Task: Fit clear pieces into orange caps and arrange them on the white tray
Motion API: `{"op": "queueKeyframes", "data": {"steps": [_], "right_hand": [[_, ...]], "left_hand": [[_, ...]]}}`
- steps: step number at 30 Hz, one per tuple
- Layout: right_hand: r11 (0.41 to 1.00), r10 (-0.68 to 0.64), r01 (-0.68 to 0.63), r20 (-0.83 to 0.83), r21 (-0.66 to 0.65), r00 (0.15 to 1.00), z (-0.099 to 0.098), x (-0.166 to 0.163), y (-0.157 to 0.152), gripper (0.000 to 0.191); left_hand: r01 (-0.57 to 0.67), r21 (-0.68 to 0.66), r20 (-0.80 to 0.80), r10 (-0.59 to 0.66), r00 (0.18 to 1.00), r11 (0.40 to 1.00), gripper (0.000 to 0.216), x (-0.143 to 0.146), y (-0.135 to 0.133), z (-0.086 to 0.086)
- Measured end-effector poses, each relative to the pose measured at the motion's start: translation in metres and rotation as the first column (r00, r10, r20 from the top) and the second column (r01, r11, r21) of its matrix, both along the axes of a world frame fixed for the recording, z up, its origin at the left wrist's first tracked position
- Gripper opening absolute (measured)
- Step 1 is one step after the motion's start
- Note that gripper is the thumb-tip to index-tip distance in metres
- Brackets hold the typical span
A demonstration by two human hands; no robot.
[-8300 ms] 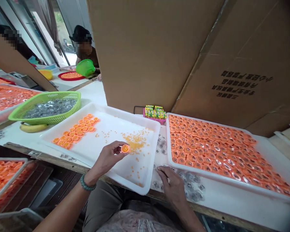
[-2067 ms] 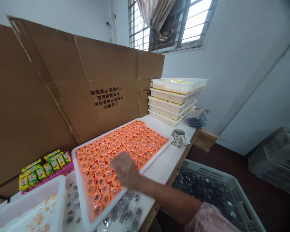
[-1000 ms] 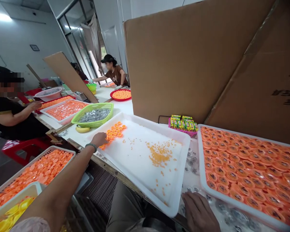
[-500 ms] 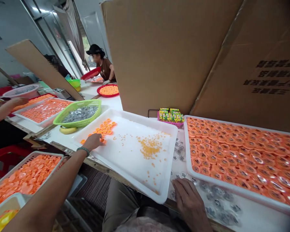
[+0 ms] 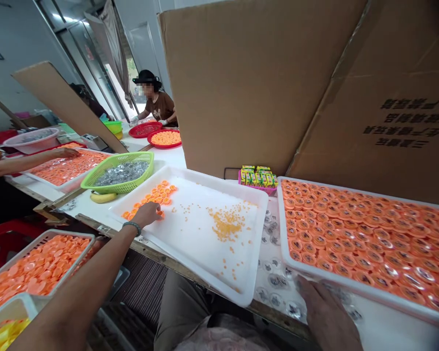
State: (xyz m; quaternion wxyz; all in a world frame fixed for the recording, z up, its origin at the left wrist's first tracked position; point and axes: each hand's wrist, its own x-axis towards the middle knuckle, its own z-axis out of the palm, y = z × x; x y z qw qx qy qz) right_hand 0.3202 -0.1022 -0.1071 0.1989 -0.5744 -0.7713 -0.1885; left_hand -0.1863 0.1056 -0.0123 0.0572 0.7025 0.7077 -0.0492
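My left hand (image 5: pixel 149 215), with a beaded bracelet at the wrist, is over the left part of a white tray (image 5: pixel 190 253). Its fingers are closed around a small round orange cap (image 5: pixel 161 214), partly hidden by them. More orange caps (image 5: pixel 161 192) lie loose behind that hand, and small yellow-orange pellets (image 5: pixel 227 224) are scattered across the tray's right half. My right hand (image 5: pixel 327 309) rests low on the table, fingers stretched out over clear plastic discs with dark prints (image 5: pixel 278 282); some discs are hidden beneath it.
A second white tray (image 5: pixel 283 234) full of orange discs stands at right, before a tall cardboard sheet (image 5: pixel 241 87). Left are a green basket (image 5: pixel 131 185) of clear pieces, a banana (image 5: pixel 103 197) and a crate of orange pieces (image 5: pixel 32 268). Co-workers sit beyond; one's arm (image 5: pixel 32 162) reaches over another tray.
My left hand has shifted slightly right with the orange cap. My right hand has slid right, away from the tray's corner, uncovering several clear discs. A co-worker has lowered a red tray.
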Motion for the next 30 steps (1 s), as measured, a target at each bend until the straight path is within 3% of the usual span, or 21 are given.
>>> {"op": "queueKeyframes", "data": {"steps": [8, 12, 16, 19, 22, 25, 27, 30], "right_hand": [[0.998, 0.054, -0.055, 0.058, 0.013, 0.997, 0.013, -0.011, 0.003, 0.025], [1.000, -0.011, 0.011, 0.028, 0.013, 1.000, 0.017, -0.011, 0.001, 0.027], [0.995, -0.045, 0.053, -0.092, 0.086, 0.995, 0.026, -0.015, -0.001, 0.034], [0.986, -0.075, 0.113, -0.278, 0.123, 0.958, 0.039, -0.025, -0.001, 0.027], [0.995, -0.099, 0.096, -0.553, -0.033, 0.827, 0.063, -0.046, 0.006, 0.025], [0.959, -0.182, -0.071, -0.791, -0.274, 0.584, 0.094, -0.076, 0.022, 0.024], [0.930, -0.190, -0.199, -0.865, -0.311, 0.464, 0.113, -0.098, 0.037, 0.022], [0.902, -0.147, -0.330, -0.916, -0.280, 0.374, 0.127, -0.128, 0.059, 0.018]], "left_hand": [[0.051, 0.184, 0.233, -0.094, 0.968, 0.982, 0.023, 0.051, -0.018, 0.010], [0.037, 0.256, 0.397, -0.140, 0.907, 0.966, 0.023, 0.092, -0.041, 0.017], [0.001, 0.356, 0.640, -0.244, 0.728, 0.935, 0.023, 0.127, -0.061, 0.025], [-0.051, 0.372, 0.769, -0.277, 0.576, 0.927, 0.030, 0.142, -0.069, 0.027], [-0.069, 0.291, 0.867, -0.232, 0.441, 0.954, 0.032, 0.152, -0.074, 0.023], [-0.069, 0.129, 0.954, -0.105, 0.282, 0.989, 0.035, 0.160, -0.079, 0.016], [-0.036, 0.044, 0.982, -0.036, 0.187, 0.998, 0.037, 0.164, -0.082, 0.012], [-0.005, -0.004, 0.995, 0.005, 0.097, 1.000, 0.036, 0.166, -0.084, 0.006]]}}
